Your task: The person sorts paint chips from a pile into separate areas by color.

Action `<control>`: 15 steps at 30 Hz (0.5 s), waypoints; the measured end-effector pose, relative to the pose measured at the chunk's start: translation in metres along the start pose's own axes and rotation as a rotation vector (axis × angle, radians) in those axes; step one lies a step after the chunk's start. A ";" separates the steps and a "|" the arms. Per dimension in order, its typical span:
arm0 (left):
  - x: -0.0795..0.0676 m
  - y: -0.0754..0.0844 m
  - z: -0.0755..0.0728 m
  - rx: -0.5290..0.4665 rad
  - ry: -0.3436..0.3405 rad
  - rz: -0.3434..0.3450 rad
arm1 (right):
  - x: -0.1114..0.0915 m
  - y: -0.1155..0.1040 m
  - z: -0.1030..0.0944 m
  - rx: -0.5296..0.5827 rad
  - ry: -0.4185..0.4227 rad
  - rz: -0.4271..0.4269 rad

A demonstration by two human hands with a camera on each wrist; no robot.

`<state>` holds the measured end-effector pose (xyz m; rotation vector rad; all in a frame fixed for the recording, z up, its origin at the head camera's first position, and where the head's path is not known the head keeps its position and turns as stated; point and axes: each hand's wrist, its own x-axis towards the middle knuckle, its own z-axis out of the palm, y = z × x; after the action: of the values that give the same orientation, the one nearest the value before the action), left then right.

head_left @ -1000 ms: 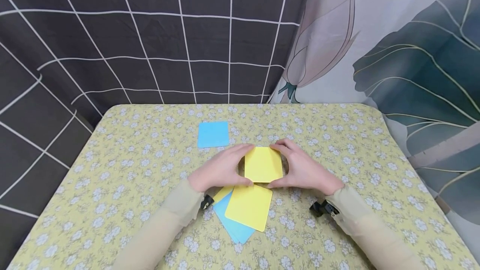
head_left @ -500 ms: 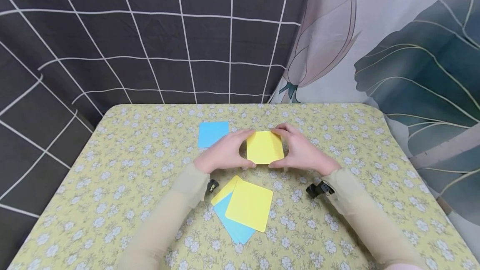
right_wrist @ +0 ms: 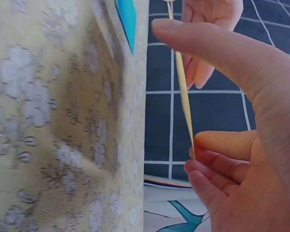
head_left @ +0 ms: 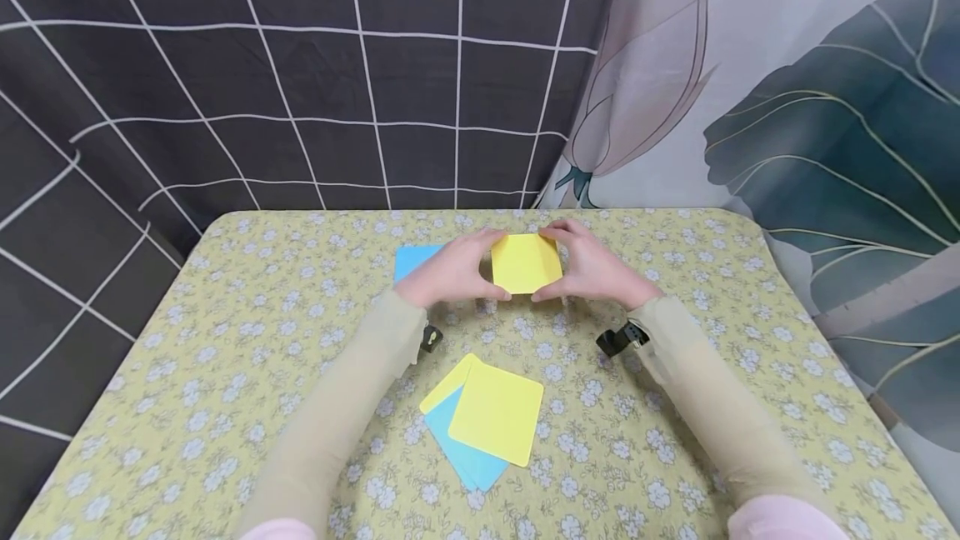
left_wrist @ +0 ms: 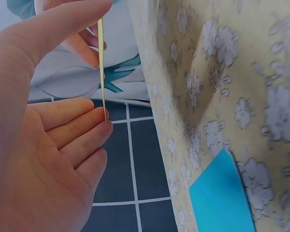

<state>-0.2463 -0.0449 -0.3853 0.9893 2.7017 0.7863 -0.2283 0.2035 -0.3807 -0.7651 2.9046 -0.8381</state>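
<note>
Between both hands is a thin yellow square card (head_left: 526,263), held flat toward the far side of the table. My left hand (head_left: 463,270) pinches its left side, fingers on the far edge and thumb at the near corner. On the right side, my right hand (head_left: 592,267) grips it the same way. Both wrist views show the card edge-on, a thin strip (left_wrist: 102,67) raised off the cloth with a shadow on it. A blue square card (head_left: 415,261) lies just left of my left hand, partly hidden behind it.
Nearer to me lies an overlapping pile: a yellow card (head_left: 497,412) on top, blue cards (head_left: 468,458) and another yellow corner (head_left: 448,383) beneath. A floral cloth (head_left: 247,390) covers the table. Beyond its far edge hangs a dark gridded curtain (head_left: 300,73).
Both hands have carried the yellow card away from me, from right beside the pile to near the far edge. My left hand now overlaps the lone blue card. The pile has stayed put.
</note>
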 end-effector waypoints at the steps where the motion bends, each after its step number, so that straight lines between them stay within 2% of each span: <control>1: 0.002 -0.001 -0.001 0.002 0.000 -0.006 | 0.003 0.000 -0.001 0.006 -0.008 0.009; 9: 0.014 -0.001 -0.002 0.016 -0.034 -0.055 | 0.017 0.009 0.000 -0.002 -0.059 0.076; 15: 0.017 -0.005 0.007 0.010 -0.065 -0.044 | 0.019 0.017 0.010 0.005 -0.105 0.094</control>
<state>-0.2600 -0.0339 -0.3932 0.9373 2.6651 0.7209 -0.2507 0.2024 -0.3957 -0.6460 2.8203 -0.7719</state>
